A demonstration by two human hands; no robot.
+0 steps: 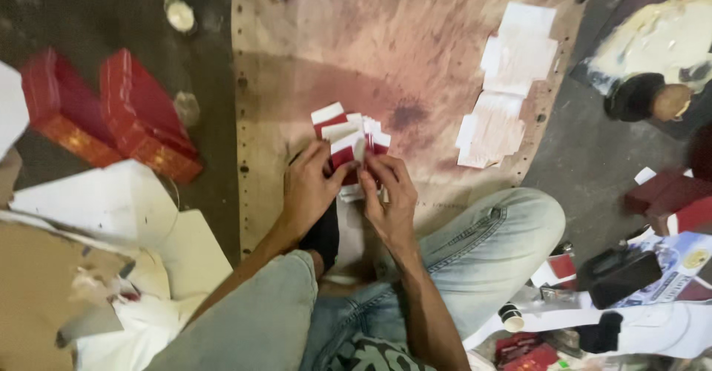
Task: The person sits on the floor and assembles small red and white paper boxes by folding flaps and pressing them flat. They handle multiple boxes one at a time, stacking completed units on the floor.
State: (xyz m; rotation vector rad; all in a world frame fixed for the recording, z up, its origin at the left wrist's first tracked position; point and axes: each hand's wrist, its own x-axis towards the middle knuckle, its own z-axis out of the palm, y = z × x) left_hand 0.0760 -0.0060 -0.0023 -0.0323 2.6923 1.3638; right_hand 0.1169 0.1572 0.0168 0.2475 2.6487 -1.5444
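Note:
I sit on the floor with a stained wooden board in front of me. My left hand and my right hand meet over a small fanned stack of red and white card pieces lying on the board. Fingers of both hands pinch the near edge of the stack. My knees in light blue jeans frame the hands from below.
A spread of white paper slips lies on the board to the right. Two red boxes stand at the left on the dark floor. White and brown cardboard sheets pile at lower left. A glue-smeared surface with a brush sits at upper right, clutter at lower right.

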